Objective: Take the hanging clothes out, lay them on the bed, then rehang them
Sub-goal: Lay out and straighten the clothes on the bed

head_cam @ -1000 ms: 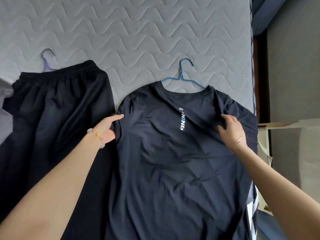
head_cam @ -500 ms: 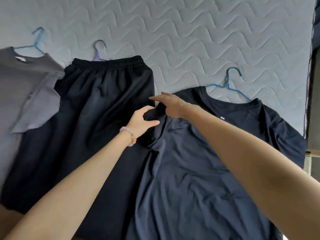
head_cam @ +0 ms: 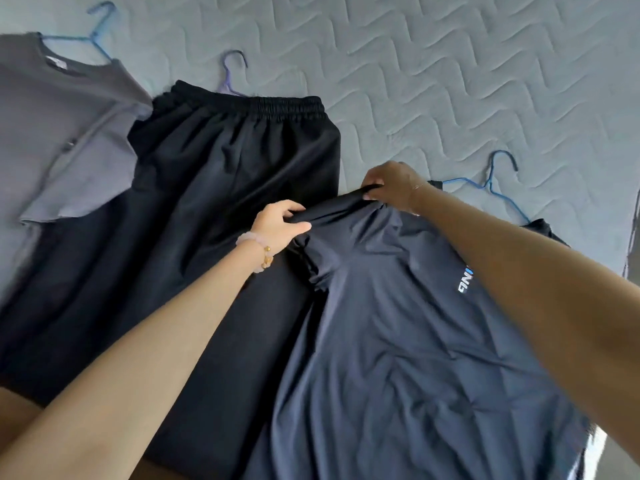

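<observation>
Grey quilted mattress fabric, stitched in a wavy pattern, covers the bed (head_cam: 450,81), and three pieces of clothing lie flat on it side by side, each with its hanger hook poking out at the top.

On the right lies the navy T-shirt (head_cam: 398,323), front up, with a small white and blue printed logo (head_cam: 465,284) on the chest. Its blue hanger (head_cam: 491,185) is inside the neck, the hook lying on the mattress above the collar. Both hands are on this shirt's near sleeve (head_cam: 332,206), which is lifted a little off the bed and pulled into a taut band between them. The left hand (head_cam: 277,223) grasps the lower part of the sleeve, fingers curled over the fabric and thumb underneath. The right hand (head_cam: 391,188), reaching across the chest of the shirt, pinches the sleeve's hem higher up, fingers folded round the edge. A pale beaded bracelet (head_cam: 256,252) with gold beads sits on the left wrist, and a thin chain (head_cam: 419,187) on the right.

In the middle is a black garment (head_cam: 225,174) with a gathered elastic waistband, its purple hanger (head_cam: 230,74) showing above the band. The navy shirt's side edge overlaps it, and the left forearm passes over it.

On the far left lies a grey T-shirt (head_cam: 52,133) on a light blue hanger (head_cam: 93,36); one grey sleeve rests on the black garment's edge.
</observation>
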